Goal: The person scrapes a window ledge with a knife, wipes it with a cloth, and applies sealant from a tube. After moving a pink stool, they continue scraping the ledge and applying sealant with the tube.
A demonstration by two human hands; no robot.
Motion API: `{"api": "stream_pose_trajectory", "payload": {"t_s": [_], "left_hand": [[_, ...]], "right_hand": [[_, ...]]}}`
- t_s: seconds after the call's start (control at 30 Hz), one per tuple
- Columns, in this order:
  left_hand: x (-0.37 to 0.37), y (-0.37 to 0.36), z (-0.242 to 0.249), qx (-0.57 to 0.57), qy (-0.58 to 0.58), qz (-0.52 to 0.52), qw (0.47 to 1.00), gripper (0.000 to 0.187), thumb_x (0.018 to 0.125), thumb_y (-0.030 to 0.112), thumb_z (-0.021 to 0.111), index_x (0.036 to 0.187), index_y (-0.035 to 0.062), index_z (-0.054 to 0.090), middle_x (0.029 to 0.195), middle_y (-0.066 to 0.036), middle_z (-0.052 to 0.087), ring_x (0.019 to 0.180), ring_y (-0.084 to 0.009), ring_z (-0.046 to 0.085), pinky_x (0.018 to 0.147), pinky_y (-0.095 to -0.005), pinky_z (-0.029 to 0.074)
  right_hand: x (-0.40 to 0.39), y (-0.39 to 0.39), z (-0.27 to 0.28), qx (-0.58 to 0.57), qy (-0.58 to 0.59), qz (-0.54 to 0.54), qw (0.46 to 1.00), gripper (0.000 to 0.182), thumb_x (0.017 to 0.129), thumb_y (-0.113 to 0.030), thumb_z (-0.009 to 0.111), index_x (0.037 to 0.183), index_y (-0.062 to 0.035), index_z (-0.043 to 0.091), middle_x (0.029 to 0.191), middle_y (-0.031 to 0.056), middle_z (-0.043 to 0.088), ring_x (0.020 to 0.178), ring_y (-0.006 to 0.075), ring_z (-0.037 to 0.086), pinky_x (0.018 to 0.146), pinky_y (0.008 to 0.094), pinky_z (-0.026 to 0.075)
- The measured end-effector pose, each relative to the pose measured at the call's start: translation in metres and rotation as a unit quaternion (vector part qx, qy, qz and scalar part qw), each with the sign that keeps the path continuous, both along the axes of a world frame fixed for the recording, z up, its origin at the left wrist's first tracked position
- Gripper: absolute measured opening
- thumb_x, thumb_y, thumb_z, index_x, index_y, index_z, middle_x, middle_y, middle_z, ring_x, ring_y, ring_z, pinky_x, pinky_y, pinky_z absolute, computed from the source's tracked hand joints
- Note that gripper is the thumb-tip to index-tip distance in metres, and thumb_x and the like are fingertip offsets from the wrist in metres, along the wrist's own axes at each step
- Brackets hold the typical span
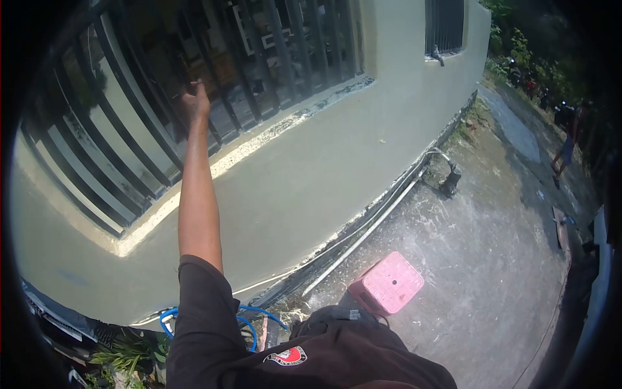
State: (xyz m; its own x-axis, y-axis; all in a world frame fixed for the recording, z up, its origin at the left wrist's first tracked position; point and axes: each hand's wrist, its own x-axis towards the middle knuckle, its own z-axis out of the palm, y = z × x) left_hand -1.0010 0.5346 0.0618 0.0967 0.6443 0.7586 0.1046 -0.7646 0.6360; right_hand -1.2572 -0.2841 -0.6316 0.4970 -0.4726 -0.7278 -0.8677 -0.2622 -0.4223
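Note:
My left arm reaches up and forward to a window with dark metal bars [223, 97]. At the bars my left hand [196, 100] is closed, its fingers curled. What it grips, a bar or something thin, is lost in the dark behind it. Below the hand runs the window's pale, worn sill [259, 139], with patches of chipped paint. My right hand is out of the frame.
On the concrete ground right of me stands a pink plastic stool [395, 282]. A white pipe [363, 238] follows the foot of the pale green wall [311, 188]. A blue hose [249, 327] and plants [126, 353] lie lower left. Another person [567, 146] is at the far right.

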Motion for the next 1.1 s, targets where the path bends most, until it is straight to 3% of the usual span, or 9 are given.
{"api": "stream_pose_trajectory", "payload": {"t_s": [0.23, 0.33, 0.5, 0.6, 0.67, 0.77, 0.8, 0.87, 1.1], "left_hand": [[0.000, -0.020, 0.001, 0.002, -0.032, -0.028, 0.999, 0.032, 0.090, 0.038, 0.065, 0.106, 0.0093, 0.064, 0.097, -0.011, 0.071, 0.099, -0.0273, 0.069, 0.087, -0.0398, 0.050], [-0.001, -0.022, -0.001, 0.062, -0.083, -0.067, 0.992, 0.029, 0.089, 0.029, 0.069, 0.099, 0.0026, 0.061, 0.092, -0.015, 0.069, 0.090, -0.0290, 0.069, 0.081, -0.0407, 0.051], [-0.008, -0.023, -0.004, -0.008, -0.089, -0.166, 0.982, 0.029, 0.091, 0.036, 0.067, 0.099, 0.0086, 0.062, 0.090, -0.009, 0.067, 0.089, -0.0243, 0.066, 0.082, -0.0391, 0.049], [-0.008, -0.019, -0.005, 0.042, -0.072, -0.176, 0.981, 0.038, 0.089, 0.029, 0.067, 0.113, 0.0015, 0.057, 0.099, -0.019, 0.070, 0.097, -0.0346, 0.069, 0.085, -0.0422, 0.051], [-0.009, -0.018, -0.005, 0.016, -0.069, -0.204, 0.976, 0.041, 0.089, 0.031, 0.067, 0.115, 0.0013, 0.056, 0.101, -0.020, 0.070, 0.098, -0.0358, 0.068, 0.086, -0.0431, 0.051], [-0.015, -0.019, -0.006, 0.002, -0.064, -0.250, 0.966, 0.046, 0.090, 0.037, 0.066, 0.118, 0.0022, 0.054, 0.101, -0.017, 0.067, 0.098, -0.0333, 0.066, 0.089, -0.0425, 0.049], [-0.018, -0.021, -0.005, -0.007, -0.052, -0.247, 0.968, 0.049, 0.090, 0.039, 0.066, 0.119, 0.0014, 0.054, 0.103, -0.018, 0.067, 0.099, -0.0351, 0.066, 0.089, -0.0436, 0.049], [-0.030, -0.025, -0.002, -0.030, -0.006, -0.261, 0.965, 0.055, 0.089, 0.037, 0.065, 0.126, 0.0002, 0.049, 0.109, -0.026, 0.068, 0.106, -0.0415, 0.065, 0.092, -0.0466, 0.051], [0.000, -0.007, -0.019, 0.011, -0.061, -0.225, 0.972, 0.054, 0.090, 0.045, 0.065, 0.121, 0.0029, 0.053, 0.107, -0.021, 0.067, 0.102, -0.0397, 0.066, 0.090, -0.0473, 0.050]], "right_hand": [[-0.100, 0.075, 0.031, -0.002, 0.057, 0.109, 0.992, 0.041, 0.090, -0.014, 0.051, 0.128, 0.0025, 0.047, 0.083, 0.0182, 0.068, 0.053, 0.0287, 0.067, 0.041, 0.0408, 0.051], [-0.099, 0.095, 0.047, -0.003, 0.027, 0.094, 0.995, 0.042, 0.091, -0.014, 0.051, 0.130, 0.0014, 0.047, 0.083, 0.0182, 0.068, 0.053, 0.0279, 0.067, 0.041, 0.0401, 0.051], [-0.068, 0.138, 0.079, -0.001, -0.054, 0.037, 0.998, 0.044, 0.092, -0.014, 0.051, 0.133, -0.0005, 0.045, 0.082, 0.0181, 0.070, 0.051, 0.0266, 0.066, 0.041, 0.0389, 0.050], [-0.044, 0.157, 0.094, -0.009, -0.100, 0.005, 0.995, 0.045, 0.093, -0.014, 0.051, 0.135, -0.0016, 0.045, 0.082, 0.0180, 0.070, 0.050, 0.0259, 0.066, 0.040, 0.0381, 0.050], [-0.035, 0.161, 0.087, -0.042, -0.125, 0.004, 0.991, 0.045, 0.095, -0.016, 0.052, 0.139, -0.0078, 0.042, 0.074, 0.0145, 0.070, 0.047, 0.0233, 0.064, 0.039, 0.0371, 0.049], [-0.061, 0.179, 0.105, -0.055, -0.132, 0.037, 0.989, 0.046, 0.095, -0.015, 0.052, 0.139, -0.0057, 0.041, 0.073, 0.0138, 0.069, 0.045, 0.0225, 0.063, 0.036, 0.0358, 0.047], [-0.081, 0.190, 0.110, -0.055, -0.115, 0.037, 0.991, 0.047, 0.091, -0.017, 0.055, 0.136, -0.0048, 0.046, 0.082, 0.0181, 0.071, 0.059, 0.0291, 0.069, 0.051, 0.0414, 0.055], [-0.117, 0.183, 0.121, -0.069, -0.075, 0.062, 0.993, 0.047, 0.090, -0.017, 0.056, 0.135, -0.0049, 0.047, 0.083, 0.0190, 0.071, 0.062, 0.0303, 0.069, 0.054, 0.0420, 0.054], [-0.140, 0.114, 0.190, -0.146, -0.025, 0.091, 0.985, 0.046, 0.087, -0.017, 0.056, 0.131, -0.0051, 0.049, 0.089, 0.0219, 0.070, 0.073, 0.0345, 0.068, 0.064, 0.0441, 0.053]]}}
